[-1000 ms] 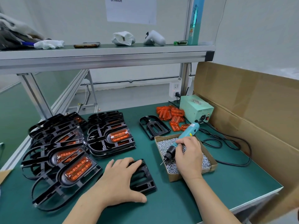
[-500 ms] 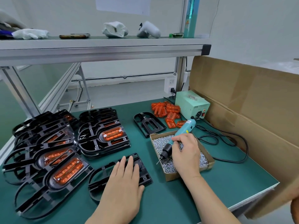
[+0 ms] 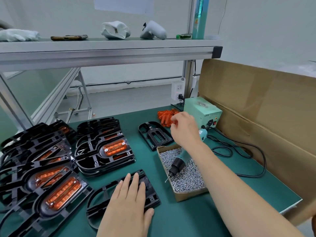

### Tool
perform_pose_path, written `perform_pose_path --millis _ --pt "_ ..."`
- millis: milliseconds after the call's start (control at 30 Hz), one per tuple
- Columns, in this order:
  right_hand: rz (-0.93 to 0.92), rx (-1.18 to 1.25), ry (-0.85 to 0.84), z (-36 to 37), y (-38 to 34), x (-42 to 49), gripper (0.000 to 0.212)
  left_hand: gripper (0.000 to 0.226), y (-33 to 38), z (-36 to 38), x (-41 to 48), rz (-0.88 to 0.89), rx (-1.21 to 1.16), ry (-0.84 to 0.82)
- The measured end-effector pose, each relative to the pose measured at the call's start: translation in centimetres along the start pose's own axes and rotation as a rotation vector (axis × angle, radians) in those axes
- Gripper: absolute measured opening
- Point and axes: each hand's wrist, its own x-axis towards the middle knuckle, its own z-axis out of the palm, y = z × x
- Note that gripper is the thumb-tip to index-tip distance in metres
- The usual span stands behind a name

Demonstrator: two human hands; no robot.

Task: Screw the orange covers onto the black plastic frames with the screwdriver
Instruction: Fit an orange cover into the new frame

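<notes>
My left hand [image 3: 130, 202] lies flat, fingers straight, on a bare black frame [image 3: 100, 194] at the near middle of the green mat. My right hand [image 3: 184, 130] is stretched to the far pile of loose orange covers [image 3: 165, 117], and its fingertips and thumb pinch an orange cover at the pile's right edge. The teal electric screwdriver [image 3: 177, 163] lies unheld in the cardboard screw box [image 3: 188, 196], tip pointing to the near left, partly hidden under my right forearm. A second bare black frame [image 3: 155, 135] lies beyond the box.
Stacks of black frames with orange covers fitted fill the left [image 3: 42, 177] and the middle [image 3: 102, 147]. A green power supply [image 3: 203, 112] stands at the back right, its cable [image 3: 239, 147] looping over the mat. A cardboard wall [image 3: 256, 117] borders the right side. A shelf [image 3: 102, 52] runs overhead.
My right hand has let go of the screwdriver, which now lies in the screw box, and has reached back to the orange covers. My left hand stays on the frame.
</notes>
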Motion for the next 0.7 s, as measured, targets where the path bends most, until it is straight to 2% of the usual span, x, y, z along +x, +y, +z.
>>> perform_pose_path --millis 100,233,333,567,700 --pt "0.031 -0.195 -0.173 0.7 0.1 2.8 0.039 0.070 -0.1 0.2 0.0 -0.003 -0.010 0.005" --pt "0.087 -0.318 -0.329 1.6 0.6 5.2 0.050 0.074 0.1 0.8 0.0 -0.029 -0.017 -0.001" --pt "0.093 -0.372 -0.376 2.2 1.4 6.4 0.045 0.087 0.2 1.1 0.0 -0.067 -0.058 -0.027" --pt "0.105 -0.453 -0.500 4.1 3.6 8.3 0.058 0.085 0.3 1.5 -0.2 -0.072 -0.058 0.035" --pt "0.085 -0.467 -0.481 5.1 4.1 8.9 0.067 0.087 0.3 1.2 -0.1 -0.079 -0.068 0.020"
